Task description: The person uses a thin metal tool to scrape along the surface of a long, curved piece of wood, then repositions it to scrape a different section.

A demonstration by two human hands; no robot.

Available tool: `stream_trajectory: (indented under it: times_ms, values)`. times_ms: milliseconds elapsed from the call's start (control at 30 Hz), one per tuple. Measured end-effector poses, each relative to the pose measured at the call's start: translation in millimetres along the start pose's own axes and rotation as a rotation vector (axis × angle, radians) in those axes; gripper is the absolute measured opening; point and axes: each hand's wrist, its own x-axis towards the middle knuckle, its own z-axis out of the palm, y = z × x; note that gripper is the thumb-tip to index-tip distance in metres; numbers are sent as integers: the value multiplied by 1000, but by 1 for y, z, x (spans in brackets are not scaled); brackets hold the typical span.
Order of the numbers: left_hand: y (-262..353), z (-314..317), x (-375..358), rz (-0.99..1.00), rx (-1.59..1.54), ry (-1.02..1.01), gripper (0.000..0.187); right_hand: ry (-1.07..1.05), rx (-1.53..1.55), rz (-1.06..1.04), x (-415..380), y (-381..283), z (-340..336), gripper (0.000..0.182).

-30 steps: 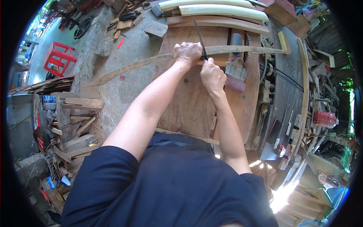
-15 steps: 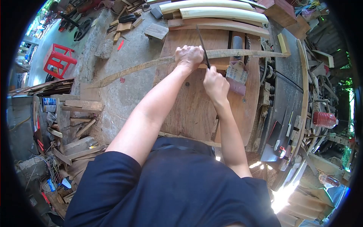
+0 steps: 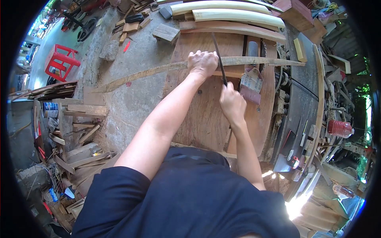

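My left hand [image 3: 203, 63] is closed around a long, curved wooden strip [image 3: 145, 73], which lies across the wooden bench top [image 3: 194, 115] and reaches past it on both sides. In my right hand [image 3: 233, 102] is the handle end of a thin dark file [image 3: 219, 55]. The file's blade points away from me and crosses the strip just right of my left hand. Right of the file, a piece of printed-back sandpaper [image 3: 251, 81] rests near a grey cylinder [image 3: 252, 49].
Pale curved wood pieces [image 3: 238, 15] lie along the bench's far side. A wood block [image 3: 166, 33] sits at the far left. Machinery [image 3: 282, 81] borders the right side. Scrap wood [image 3: 85, 158] is heaped at left, below a red stool [image 3: 61, 62].
My right hand has drawn the file back toward my body and slightly right. My left hand keeps its hold on the strip. The whole view has shifted a little.
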Motion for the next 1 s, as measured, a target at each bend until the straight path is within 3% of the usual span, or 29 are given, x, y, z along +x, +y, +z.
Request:
stream_trajectory:
  times_ms: [100,267,400,467,667,867,1000]
  values:
    - [-3,-2,0,17,19,13,50,-4,27,12,-19,4,3,27]
    - [3,1,9,-63,7,1,51,102,40,11,15,2,12,27]
    - [1,-5,6,-1,5,-38,51,68,32,-40,-8,4,1,26]
    - [-2,-8,6,35,16,-21,51,-45,1,25,-23,3,-7,25]
    - [3,-8,5,-10,-19,-50,51,7,56,36,25,-5,6,31]
    - [2,-8,5,22,-4,-50,51,-41,55,45,-12,1,-6,28]
    - [3,-6,5,3,6,-40,51,-2,60,23,13,0,2,29]
